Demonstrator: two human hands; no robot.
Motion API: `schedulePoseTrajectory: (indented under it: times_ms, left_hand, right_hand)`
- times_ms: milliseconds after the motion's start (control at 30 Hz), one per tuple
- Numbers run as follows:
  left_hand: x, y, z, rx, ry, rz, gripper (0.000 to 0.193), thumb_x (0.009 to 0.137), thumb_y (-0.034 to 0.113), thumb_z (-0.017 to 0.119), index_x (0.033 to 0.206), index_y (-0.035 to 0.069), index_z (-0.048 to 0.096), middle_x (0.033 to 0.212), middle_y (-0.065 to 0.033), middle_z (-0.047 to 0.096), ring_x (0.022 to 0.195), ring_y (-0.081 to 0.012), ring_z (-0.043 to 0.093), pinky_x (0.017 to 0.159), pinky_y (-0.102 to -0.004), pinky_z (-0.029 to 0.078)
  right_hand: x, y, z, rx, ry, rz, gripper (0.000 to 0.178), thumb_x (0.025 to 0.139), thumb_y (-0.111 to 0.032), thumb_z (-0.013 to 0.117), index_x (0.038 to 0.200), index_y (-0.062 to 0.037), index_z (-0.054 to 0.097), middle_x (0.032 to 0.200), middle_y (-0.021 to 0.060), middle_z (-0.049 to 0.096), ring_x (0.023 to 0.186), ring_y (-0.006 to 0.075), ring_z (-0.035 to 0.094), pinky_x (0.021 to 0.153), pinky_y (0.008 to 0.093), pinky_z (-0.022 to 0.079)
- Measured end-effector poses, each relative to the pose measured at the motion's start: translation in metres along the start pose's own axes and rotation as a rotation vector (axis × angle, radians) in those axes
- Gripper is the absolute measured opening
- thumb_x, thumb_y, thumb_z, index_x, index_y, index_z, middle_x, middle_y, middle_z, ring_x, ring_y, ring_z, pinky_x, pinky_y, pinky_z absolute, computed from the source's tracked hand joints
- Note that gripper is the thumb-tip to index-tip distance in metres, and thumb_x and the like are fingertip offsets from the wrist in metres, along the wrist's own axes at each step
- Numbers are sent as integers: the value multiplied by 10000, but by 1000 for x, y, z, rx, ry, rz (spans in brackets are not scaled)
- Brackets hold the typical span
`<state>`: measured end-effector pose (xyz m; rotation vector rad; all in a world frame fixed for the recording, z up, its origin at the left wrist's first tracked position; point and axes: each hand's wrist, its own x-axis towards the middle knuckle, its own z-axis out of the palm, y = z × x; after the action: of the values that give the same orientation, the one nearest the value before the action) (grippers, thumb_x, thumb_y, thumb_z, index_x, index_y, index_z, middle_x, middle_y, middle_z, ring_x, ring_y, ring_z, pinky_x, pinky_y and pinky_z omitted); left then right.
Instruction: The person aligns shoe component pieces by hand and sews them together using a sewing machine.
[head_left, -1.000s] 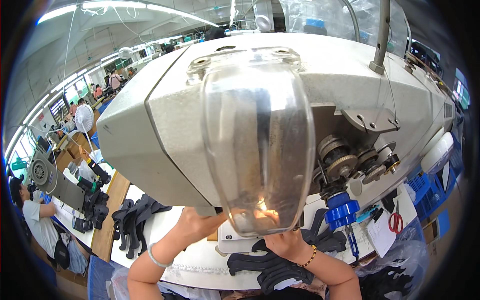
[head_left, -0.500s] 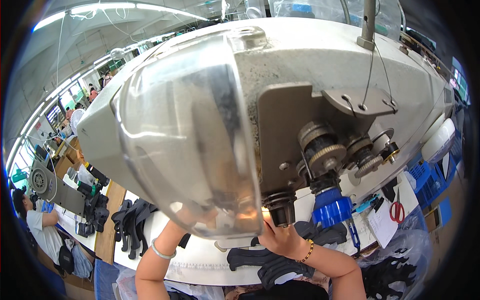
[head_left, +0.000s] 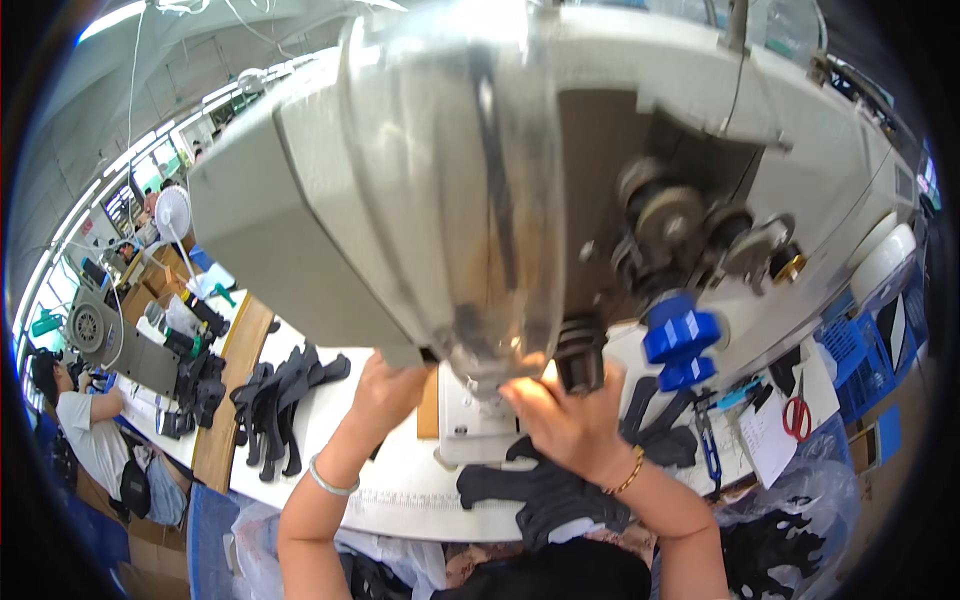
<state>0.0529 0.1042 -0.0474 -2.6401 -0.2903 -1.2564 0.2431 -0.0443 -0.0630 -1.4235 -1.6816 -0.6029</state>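
A large pale sewing machine [head_left: 290, 260] fills the middle, a clear plastic guard [head_left: 450, 200] over its needle area. My left hand [head_left: 388, 395], a light bangle at its wrist, is closed at the lower left of the machine head; its fingertips are hidden. Just right of the lit needle area, my right hand [head_left: 575, 425] has bent fingers beneath a black knob [head_left: 581, 355], its thumb pointing left. Whatever either hand grips cannot be made out. Between them shows the white machine bed [head_left: 478, 437]. Dark cut pieces [head_left: 545, 495] lie below my right hand.
More dark pieces [head_left: 285, 405] hang in a pile at the left. A blue knob [head_left: 680, 335] juts from the machine. Red-handled scissors [head_left: 797, 418], a paper sheet [head_left: 766, 440] and blue snips [head_left: 708, 450] lie right. A person [head_left: 95, 440] works at far left.
The view has shifted, so the machine head sits higher and farther right. My left hand has come out from behind the clear guard; my right hand is higher. The machine bed now shows.
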Motion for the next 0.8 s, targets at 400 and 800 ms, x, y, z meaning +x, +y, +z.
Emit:
schedulePoseTrajectory:
  times_ms: [400,800]
  left_hand:
    - [-211,-101,-115,540,-183,-892,290,841,-27,491,1092,3,634,1147,-149,607,1204,-283,494,1101,-483,242]
    - [-142,1,-11,-105,-288,-947,186,778,111,704,933,13,669,874,-115,585,801,-208,590,674,-303,496]
  right_hand:
    - [-40,37,-78,445,-846,37,368,740,-40,574,1107,-20,585,1201,147,528,1089,292,519,901,358,429]
    - [-64,-8,-57,288,-1067,-155,578,771,-443,673,1204,-76,559,1259,198,505,1211,347,457,938,427,406]
